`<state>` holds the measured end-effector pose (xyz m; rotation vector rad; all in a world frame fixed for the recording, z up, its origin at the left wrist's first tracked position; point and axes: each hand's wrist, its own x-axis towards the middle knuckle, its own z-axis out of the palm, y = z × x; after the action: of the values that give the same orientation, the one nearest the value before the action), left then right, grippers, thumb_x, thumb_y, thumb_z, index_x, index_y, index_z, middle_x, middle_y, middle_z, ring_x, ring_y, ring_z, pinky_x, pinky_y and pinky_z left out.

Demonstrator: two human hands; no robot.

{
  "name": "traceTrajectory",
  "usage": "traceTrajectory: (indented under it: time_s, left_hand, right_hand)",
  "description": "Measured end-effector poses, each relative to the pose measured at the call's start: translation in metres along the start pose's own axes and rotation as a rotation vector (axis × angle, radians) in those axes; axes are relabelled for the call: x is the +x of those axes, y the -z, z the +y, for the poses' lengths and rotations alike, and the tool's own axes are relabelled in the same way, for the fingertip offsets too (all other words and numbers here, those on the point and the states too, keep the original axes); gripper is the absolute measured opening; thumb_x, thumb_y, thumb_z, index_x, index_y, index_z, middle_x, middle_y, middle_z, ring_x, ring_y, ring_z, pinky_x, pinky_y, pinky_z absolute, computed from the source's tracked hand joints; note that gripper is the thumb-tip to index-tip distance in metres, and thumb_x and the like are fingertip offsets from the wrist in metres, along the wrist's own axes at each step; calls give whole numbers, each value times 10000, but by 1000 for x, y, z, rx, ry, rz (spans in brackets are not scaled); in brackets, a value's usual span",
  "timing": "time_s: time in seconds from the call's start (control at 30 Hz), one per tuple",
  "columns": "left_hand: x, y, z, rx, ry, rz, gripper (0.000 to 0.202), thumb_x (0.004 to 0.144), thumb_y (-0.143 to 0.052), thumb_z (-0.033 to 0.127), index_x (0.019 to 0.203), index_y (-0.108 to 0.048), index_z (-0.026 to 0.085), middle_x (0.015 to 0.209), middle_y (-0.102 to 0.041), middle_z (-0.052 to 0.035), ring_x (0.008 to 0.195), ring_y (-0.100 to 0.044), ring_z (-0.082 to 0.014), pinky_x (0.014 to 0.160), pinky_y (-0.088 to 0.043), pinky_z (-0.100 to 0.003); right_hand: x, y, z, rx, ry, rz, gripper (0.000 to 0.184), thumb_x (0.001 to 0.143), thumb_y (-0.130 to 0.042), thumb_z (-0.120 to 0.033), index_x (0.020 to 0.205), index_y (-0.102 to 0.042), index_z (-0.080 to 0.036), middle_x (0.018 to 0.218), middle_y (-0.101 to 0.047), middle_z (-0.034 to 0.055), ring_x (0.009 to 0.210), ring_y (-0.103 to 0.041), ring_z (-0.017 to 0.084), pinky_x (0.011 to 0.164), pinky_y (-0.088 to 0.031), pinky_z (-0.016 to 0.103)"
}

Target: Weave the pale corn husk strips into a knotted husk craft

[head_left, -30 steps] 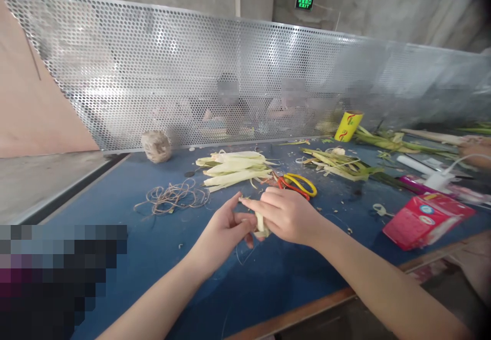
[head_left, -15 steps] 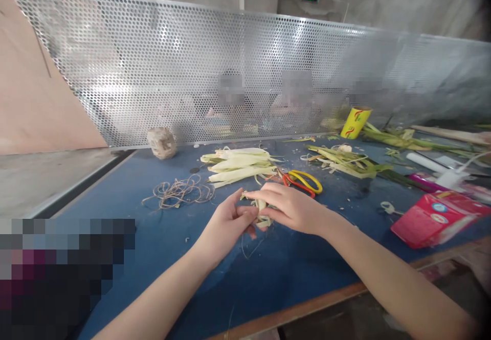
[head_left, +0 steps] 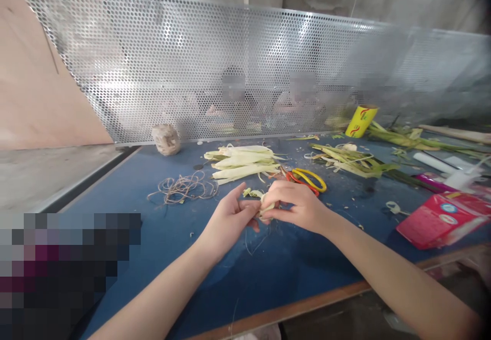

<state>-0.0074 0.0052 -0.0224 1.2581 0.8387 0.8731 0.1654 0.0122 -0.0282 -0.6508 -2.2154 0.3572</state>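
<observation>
My left hand [head_left: 230, 220] and my right hand [head_left: 298, 206] meet over the middle of the table. Between their fingertips is a small folded piece of pale green corn husk [head_left: 265, 206], pinched from both sides. My fingers cover much of it. A thin thread [head_left: 250, 250] hangs in a loop below. Just beyond my hands lies a stack of corn husks [head_left: 245, 165]. Scissors [head_left: 307, 179] with yellow and red handles rest behind my right hand. To the left is a loose tangle of brown twine [head_left: 184, 189].
The blue table [head_left: 153, 258] ends at a perforated metal screen [head_left: 153, 64], with people behind it. A ball of string [head_left: 166, 139] stands at the back left, a yellow roll [head_left: 361, 121] at the back right. Husk scraps [head_left: 353, 161], a key [head_left: 396, 208] and a red packet [head_left: 441, 222] lie rightward.
My right fingers have closed more tightly around the husk piece, and a green end of it shows more above my left fingers. The whole view has shifted slightly.
</observation>
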Motion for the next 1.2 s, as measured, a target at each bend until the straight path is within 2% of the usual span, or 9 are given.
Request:
traceTrajectory:
  time_s: [0.2,0.47,0.6,0.7,0.77,1.03,1.2]
  left_hand:
    - [1,1,-2,44,-4,6,793,762,-517,153,1375,-37,2,619,-637,-15,480,-517,-90,517,-412,-230]
    - [1,1,2,108,-22,9,756,760,-492,111,1373,-62,5,537,-579,40,443,-470,-66,480,-392,-195]
    - [2,0,3,99,-2,-19,746,771,-485,105,1366,-53,-21,549,-614,11,431,-498,-76,465,-414,-199]
    - [3,0,0,74,5,-44,776,776,-496,128,1370,-17,-8,606,-652,-32,492,-566,-118,454,-444,-220]
    - [4,0,-3,67,-3,-59,795,772,-506,134,1374,-2,6,622,-656,-41,546,-599,-146,450,-461,-230]
    - [3,1,-3,104,42,-23,777,760,-506,106,1387,-49,61,590,-614,11,513,-561,-118,473,-527,-270]
    - [2,0,-2,30,61,-1,820,723,-545,70,1386,-62,55,632,-642,-21,538,-578,-130,503,-548,-300]
  right_hand:
    - [1,-2,1,59,17,-37,69,782,-609,-192,715,-610,-175,703,-607,5,691,-542,107,659,-447,236]
    - [1,7,0,36,2,-163,125,844,-519,-185,771,-620,-173,786,-615,31,773,-554,118,720,-444,247]
    - [-2,5,-1,2,-148,-136,39,803,-566,-191,842,-567,-186,691,-557,-13,616,-494,90,587,-416,205]
    - [-3,4,-2,11,-254,-148,195,781,-571,-160,949,-480,-201,645,-508,-48,558,-433,77,535,-380,183]
    - [-3,4,-3,31,-273,-177,227,781,-561,-147,968,-444,-203,644,-509,-53,564,-435,75,548,-380,179]
    - [-2,5,-5,-68,-223,-194,90,800,-563,-239,872,-538,-192,725,-549,-10,604,-478,87,559,-396,187]
    - [-2,2,-2,-141,-114,-209,79,818,-550,-212,893,-562,-188,769,-579,10,718,-541,113,659,-433,214]
